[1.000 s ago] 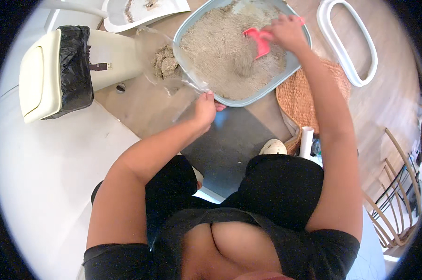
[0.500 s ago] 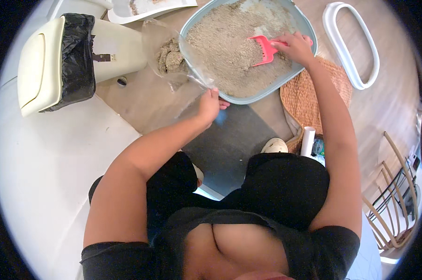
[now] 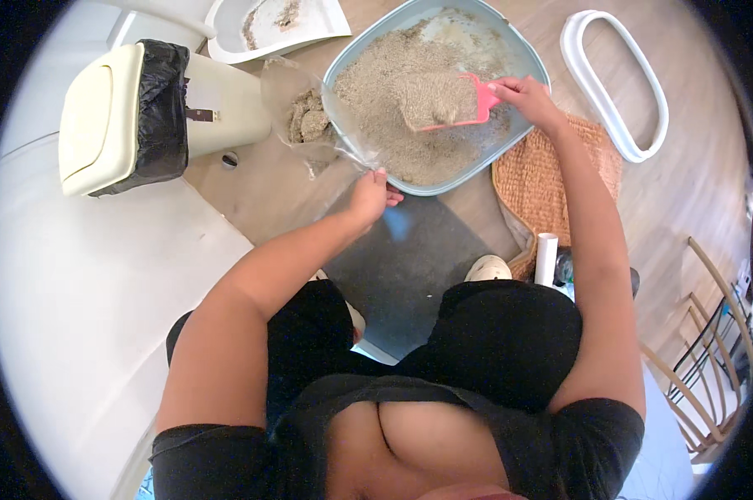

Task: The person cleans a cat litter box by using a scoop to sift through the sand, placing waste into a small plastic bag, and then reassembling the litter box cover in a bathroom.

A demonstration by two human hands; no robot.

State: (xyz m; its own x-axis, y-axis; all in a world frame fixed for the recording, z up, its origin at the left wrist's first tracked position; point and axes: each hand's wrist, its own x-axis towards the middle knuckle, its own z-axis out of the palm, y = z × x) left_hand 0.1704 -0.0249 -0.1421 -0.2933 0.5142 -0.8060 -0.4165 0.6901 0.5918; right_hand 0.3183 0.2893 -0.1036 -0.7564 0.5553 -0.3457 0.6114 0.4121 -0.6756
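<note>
Gripping hand, the right (image 3: 528,97): fingers (image 3: 501,88) pinching the red scoop's (image 3: 484,98) handle.
Left hand (image 3: 372,202): thumb and fingers pinching the clear bag's (image 3: 335,148) edge.
Scoop: heaped with sandy grains (image 3: 435,97), over the blue-grey tray (image 3: 430,191).
Bag: clumps (image 3: 310,121) inside, just left of the tray.
Farther: cream bin (image 3: 235,96) left; woven mat (image 3: 547,171) right.

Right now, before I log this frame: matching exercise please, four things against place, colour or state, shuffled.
1. Scoop
2. Plastic bag
3. Bin
4. Oval ring

A. White, lying on the floor
B. Edge pinched by the left hand
C. Cream, with a black liner
D. Loaded with granules, in the right hand

Pairs: 1-D, 2-B, 3-C, 4-A
</note>
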